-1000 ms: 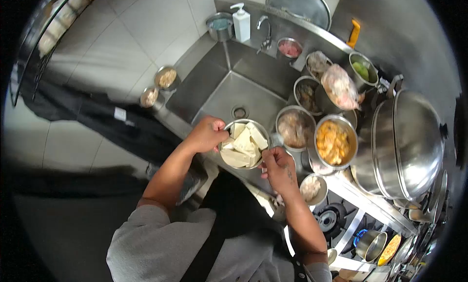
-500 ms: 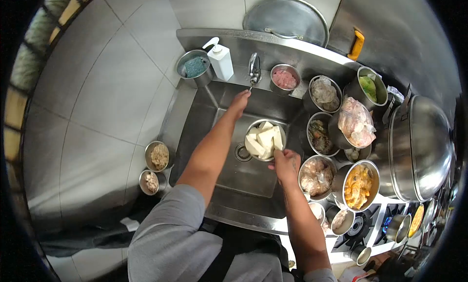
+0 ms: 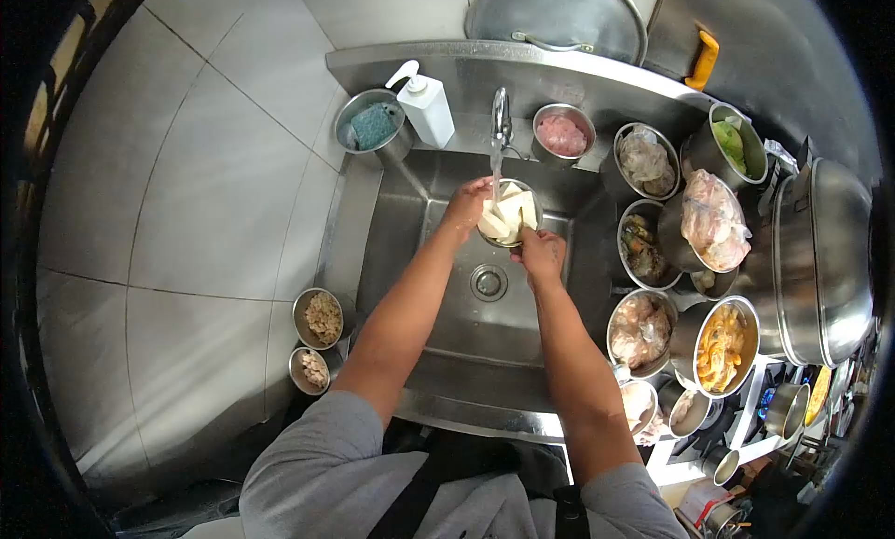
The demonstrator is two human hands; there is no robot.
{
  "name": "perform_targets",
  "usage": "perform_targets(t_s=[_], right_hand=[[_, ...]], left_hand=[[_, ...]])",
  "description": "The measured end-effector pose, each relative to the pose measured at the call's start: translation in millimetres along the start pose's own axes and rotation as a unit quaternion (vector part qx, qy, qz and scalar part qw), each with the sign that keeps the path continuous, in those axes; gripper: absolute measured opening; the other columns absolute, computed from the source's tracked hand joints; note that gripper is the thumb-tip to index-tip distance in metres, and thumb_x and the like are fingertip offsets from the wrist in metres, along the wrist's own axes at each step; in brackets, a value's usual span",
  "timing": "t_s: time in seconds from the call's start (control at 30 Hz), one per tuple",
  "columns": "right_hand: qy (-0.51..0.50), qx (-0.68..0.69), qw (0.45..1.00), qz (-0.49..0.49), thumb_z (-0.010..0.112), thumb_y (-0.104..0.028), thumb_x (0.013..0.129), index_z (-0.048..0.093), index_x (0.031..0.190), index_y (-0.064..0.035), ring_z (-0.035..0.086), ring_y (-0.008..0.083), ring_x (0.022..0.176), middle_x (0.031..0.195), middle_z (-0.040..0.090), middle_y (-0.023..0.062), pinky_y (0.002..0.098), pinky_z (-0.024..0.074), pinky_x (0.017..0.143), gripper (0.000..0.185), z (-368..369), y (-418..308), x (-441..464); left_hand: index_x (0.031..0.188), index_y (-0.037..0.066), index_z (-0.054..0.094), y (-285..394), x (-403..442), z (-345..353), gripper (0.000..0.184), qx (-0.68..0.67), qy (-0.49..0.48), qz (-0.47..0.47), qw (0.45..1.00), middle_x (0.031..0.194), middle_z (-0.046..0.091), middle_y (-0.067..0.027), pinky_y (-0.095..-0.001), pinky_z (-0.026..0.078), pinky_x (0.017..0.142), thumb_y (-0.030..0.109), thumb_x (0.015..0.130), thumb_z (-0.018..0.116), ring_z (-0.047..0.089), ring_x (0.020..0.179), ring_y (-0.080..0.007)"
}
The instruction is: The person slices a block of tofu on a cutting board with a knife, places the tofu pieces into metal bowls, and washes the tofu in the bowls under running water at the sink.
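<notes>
Under the running faucet [image 3: 502, 119], a round metal bowl [image 3: 503, 244] is held over the sink. Pale cream-coloured chunks [image 3: 508, 211] fill it, and a stream of water falls onto them. My left hand [image 3: 466, 208] is closed on the bowl's left rim, its fingertips beside the stream. At the lower right, my right hand [image 3: 541, 254] grips the rim, with the thumb over the edge.
The steel sink [image 3: 447, 306] has a drain [image 3: 488, 283] below the bowl. A soap pump bottle [image 3: 427, 110] and a pot with a blue sponge [image 3: 374, 127] stand behind. Several food-filled containers [image 3: 640, 329] crowd the right, beside a stove. Two small pots [image 3: 318, 317] sit left.
Water now runs from the faucet. My left hand has moved from the faucet down to the bowl. The bowl has moved away from me, from near the drain to under the stream.
</notes>
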State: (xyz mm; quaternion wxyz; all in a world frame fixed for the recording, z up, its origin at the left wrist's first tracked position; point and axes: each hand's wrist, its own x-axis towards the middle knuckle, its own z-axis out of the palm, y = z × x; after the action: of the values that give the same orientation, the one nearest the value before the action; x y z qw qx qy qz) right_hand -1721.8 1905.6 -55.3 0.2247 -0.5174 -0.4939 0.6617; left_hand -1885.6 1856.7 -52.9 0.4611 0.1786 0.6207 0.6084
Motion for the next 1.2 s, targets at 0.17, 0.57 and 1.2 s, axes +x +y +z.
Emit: perform_targets(t_s=[0.17,0.57,1.2], right_hand=[[-0.001,0.031,0.999,0.033,0.059,-0.008,0.082,0.059,0.085,0.0093,0.065,0.0194,0.055,0.072,0.064,0.0138,0.0274,0.0522,0.044,0.018,4,18,-14],[0.017,0.048,0.998,0.047,0.060,-0.010,0.083,0.059,0.086,0.0081,0.063,0.0182,0.052,0.074,0.065,0.0140,0.0269,0.0519,0.043,0.018,-4,38,-24],[0.052,-0.551,0.782,-0.287,0.067,-0.025,0.074,0.067,0.070,0.0009,0.067,0.0391,0.069,0.072,0.066,0.0233,0.0453,0.0543,0.066,0.026,-33,-74,-63]], left_hand=[[0.126,0.003,0.060,-2,-29,-5,0.035,0.075,0.044,0.020,0.996,0.112,0.067,-0.0067,-0.0276,0.046,0.089,0.023,0.101,0.047,0.061,0.100,-0.0138],[0.130,0.003,0.055,-35,-40,-5,0.037,0.224,0.025,0.079,0.971,0.122,0.062,-0.0145,-0.0319,0.044,0.094,0.019,0.098,0.050,0.059,0.109,-0.0231],[0.150,-0.003,0.015,-95,-90,61,0.083,0.216,0.073,0.238,0.944,0.155,0.018,-0.0261,-0.0444,0.018,0.117,0.053,0.097,0.044,0.018,0.145,-0.0393]])
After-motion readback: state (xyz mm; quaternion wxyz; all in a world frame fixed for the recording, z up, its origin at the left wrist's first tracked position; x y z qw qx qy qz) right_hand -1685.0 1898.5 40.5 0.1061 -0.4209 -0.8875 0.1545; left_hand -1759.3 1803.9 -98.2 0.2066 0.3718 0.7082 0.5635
